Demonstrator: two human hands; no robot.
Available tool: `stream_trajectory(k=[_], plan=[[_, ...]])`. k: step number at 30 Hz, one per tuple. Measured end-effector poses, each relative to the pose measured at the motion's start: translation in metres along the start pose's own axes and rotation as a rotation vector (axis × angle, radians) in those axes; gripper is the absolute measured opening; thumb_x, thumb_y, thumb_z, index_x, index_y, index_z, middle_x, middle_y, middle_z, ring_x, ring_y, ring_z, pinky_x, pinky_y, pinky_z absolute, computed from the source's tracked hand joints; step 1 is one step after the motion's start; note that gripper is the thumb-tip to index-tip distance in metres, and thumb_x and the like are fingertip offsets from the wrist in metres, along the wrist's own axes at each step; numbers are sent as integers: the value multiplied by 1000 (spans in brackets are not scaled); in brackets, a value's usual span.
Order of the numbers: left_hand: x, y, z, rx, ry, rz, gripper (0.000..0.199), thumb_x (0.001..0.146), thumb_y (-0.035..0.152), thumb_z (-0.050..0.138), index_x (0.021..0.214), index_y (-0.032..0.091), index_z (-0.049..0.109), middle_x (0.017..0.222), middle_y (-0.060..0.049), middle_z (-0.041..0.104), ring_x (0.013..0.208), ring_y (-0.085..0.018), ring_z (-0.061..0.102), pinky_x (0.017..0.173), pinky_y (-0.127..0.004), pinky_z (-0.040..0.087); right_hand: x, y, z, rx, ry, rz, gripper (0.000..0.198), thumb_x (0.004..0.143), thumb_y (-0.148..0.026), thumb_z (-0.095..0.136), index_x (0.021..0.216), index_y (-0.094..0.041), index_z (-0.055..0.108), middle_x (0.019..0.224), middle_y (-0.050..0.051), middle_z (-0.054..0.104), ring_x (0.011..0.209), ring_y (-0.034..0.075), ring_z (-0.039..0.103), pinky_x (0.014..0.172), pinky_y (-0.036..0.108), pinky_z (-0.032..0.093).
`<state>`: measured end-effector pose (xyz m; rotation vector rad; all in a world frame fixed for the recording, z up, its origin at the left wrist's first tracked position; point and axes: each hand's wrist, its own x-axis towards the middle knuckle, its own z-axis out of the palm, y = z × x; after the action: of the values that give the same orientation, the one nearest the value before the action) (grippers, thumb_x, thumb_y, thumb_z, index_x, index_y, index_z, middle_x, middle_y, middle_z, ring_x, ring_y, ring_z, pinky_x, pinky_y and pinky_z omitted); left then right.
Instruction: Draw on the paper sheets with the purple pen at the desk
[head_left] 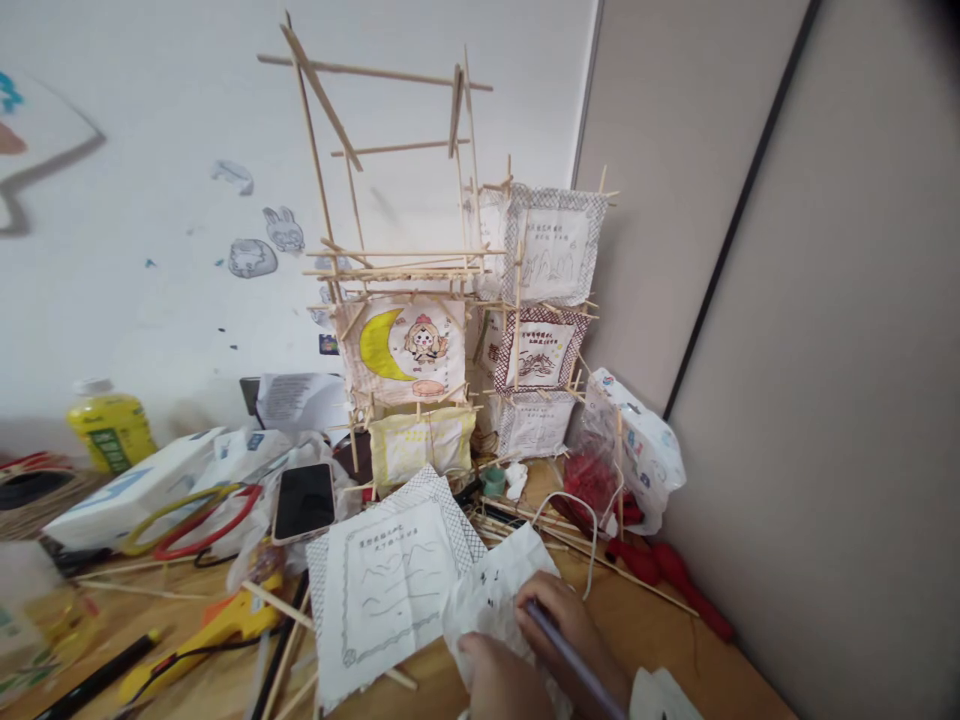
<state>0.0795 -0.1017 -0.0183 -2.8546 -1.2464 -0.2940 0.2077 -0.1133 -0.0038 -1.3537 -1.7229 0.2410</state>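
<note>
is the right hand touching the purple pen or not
Touching: the head view shows the right hand closed around the purple pen, skin against its barrel with no gap between them.

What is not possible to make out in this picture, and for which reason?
Head view:
Crumpled white sheet: partly covered by left hand and right hand; marks too small.
Pen: near end cut off by bottom edge.
Yellow bottle: base hidden behind white package.

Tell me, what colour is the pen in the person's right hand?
The pen is a greyish purple, seen best in the head view.
</note>
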Motion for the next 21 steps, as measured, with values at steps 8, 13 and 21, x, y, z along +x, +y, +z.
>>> stream_trajectory(k=[8,13,21], plan=[[-5,-4,12,164,42,-175,44,82,7,36,120,5,58,122,-31,52,112,-50,47,72,-62,43,3,-7,-5,-75,-69,164,28,84,-29,45,58,-19,44,59,-2,48,60,14,48,59,25,34],[-6,-17,0,199,-30,25,45,82,15,41,125,4,54,124,-32,49,110,-50,47,66,-55,46,27,-18,-15,12,-244,136,4,73,-19,58,71,-19,55,62,-5,51,63,12,49,59,22,36],[19,-55,-45,-105,0,43,30,82,11,34,100,13,58,103,-11,56,98,-25,50,89,-41,40,43,1,17,186,-25,212,23,76,-17,52,60,-20,35,53,-8,34,51,9,34,49,20,28]])
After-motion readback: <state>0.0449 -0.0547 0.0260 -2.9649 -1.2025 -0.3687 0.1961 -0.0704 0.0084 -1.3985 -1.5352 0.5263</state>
